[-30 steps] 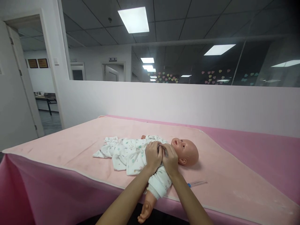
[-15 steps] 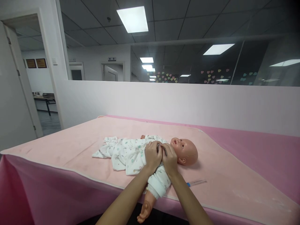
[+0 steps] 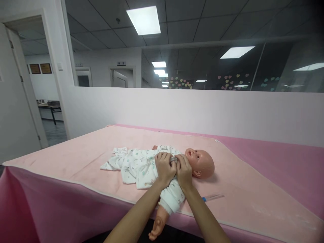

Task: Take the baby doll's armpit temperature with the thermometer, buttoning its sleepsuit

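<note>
A baby doll (image 3: 204, 163) lies on its back on a pink padded mat (image 3: 83, 155), its head to the right. It wears a white printed baby gown (image 3: 131, 165), and one bare arm hangs over the near edge. At the doll's upper chest, my left hand (image 3: 165, 168) and my right hand (image 3: 184, 169) meet, both closed with fingertips pinched. Between them shows a slim, shiny, pale stick (image 3: 173, 159), which both seem to grip; its ends are hidden by fingers. A clear tube with a blue end (image 3: 212, 197) lies on the mat right of my right forearm.
The mat's near edge (image 3: 76, 184) has pink cloth hanging below it. A white half wall (image 3: 177, 108) with glass above stands behind. On the left is an open door (image 3: 17, 94), with a table (image 3: 52, 107) in the room beyond.
My hands have parted slightly at the fingertips, so the pale stick between them shows more plainly. The doll and the tube lie as before; the view has shifted very slightly.
</note>
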A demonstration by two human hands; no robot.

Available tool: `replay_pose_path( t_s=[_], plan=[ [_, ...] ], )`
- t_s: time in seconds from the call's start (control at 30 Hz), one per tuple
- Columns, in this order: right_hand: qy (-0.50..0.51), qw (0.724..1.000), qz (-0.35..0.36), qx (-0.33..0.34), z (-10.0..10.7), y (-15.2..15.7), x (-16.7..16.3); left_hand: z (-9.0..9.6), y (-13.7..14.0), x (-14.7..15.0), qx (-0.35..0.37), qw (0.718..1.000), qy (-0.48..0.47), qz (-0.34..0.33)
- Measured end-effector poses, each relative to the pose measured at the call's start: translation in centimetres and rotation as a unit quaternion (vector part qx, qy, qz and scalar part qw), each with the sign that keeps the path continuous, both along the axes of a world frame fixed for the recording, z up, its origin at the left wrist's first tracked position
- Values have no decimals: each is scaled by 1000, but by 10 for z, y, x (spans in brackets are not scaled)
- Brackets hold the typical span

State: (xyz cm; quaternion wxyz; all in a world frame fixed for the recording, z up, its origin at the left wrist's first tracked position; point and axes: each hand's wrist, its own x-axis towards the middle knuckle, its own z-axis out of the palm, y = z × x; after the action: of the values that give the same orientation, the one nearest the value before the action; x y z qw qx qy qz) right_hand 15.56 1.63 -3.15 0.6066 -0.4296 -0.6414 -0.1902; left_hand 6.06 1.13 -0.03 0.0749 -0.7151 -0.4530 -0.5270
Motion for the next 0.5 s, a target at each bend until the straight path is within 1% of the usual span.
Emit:
replay_pose_path(
  t_s=[0.13,0.23,0.43,0.5],
  plan=[
    [8,999,-22,24,1,1,-1,3,1,-6,14,1000,-6,7],
    [12,999,-31,28,2,1,-2,5,3,-14,17,1000,-3,22],
    [21,999,-24,13,4,-1,-2,3,8,-29,-20,996,35,82],
    [23,1000,-18,7,5,-1,-2,1,9,-32,-32,995,40,89]
  ],
)
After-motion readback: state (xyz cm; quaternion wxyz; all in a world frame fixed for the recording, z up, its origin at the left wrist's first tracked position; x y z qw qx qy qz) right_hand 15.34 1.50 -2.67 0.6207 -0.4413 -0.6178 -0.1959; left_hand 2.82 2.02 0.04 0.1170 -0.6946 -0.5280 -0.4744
